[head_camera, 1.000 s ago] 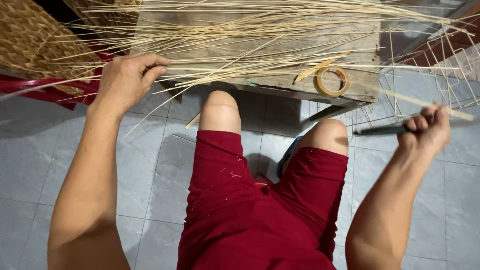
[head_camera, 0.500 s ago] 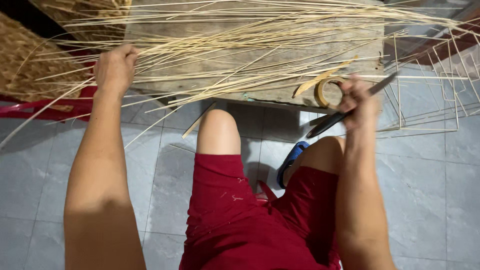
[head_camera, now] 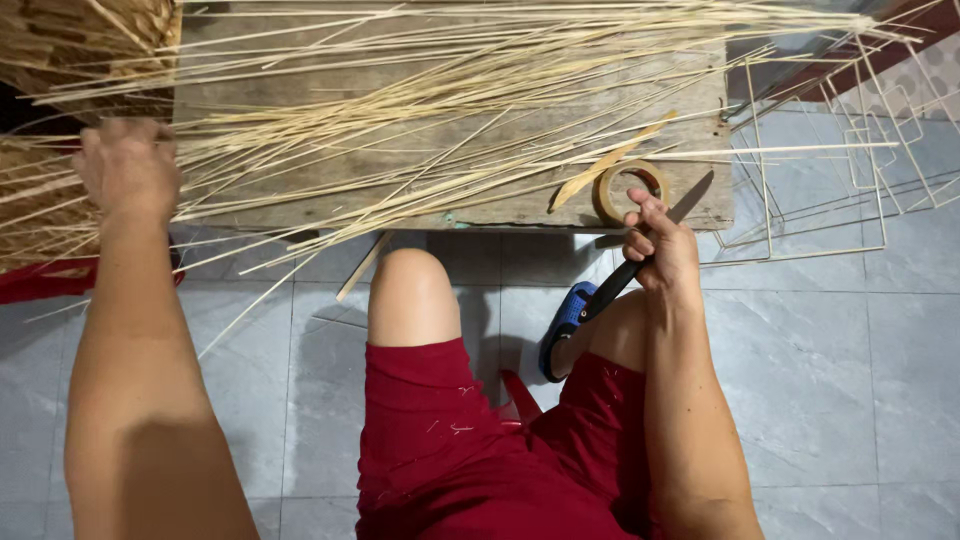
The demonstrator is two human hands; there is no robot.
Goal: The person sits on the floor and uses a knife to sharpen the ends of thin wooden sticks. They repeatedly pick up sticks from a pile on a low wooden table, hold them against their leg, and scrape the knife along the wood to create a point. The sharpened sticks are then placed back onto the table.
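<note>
- Nearest, at six o'clock, red shorts (head_camera: 470, 450) of soft cloth cover the person's lap, above pale grey floor tiles (head_camera: 850, 390).
- At four o'clock the right hand (head_camera: 662, 250) is clenched round a dark slim knife (head_camera: 650, 250), blade slanting toward two o'clock.
- Just beyond it, a brown tape roll (head_camera: 630, 190) lies on the weathered wooden board (head_camera: 450, 190).
- At ten o'clock the left hand (head_camera: 128, 170), knuckles up, grips the thin pale bamboo strips (head_camera: 420, 110) fanned across the board.
- At two o'clock, thin stick frames (head_camera: 820, 190) rest on the floor.

Grey tiled floor (head_camera: 860, 400), wooden bench (head_camera: 450, 205)
</note>
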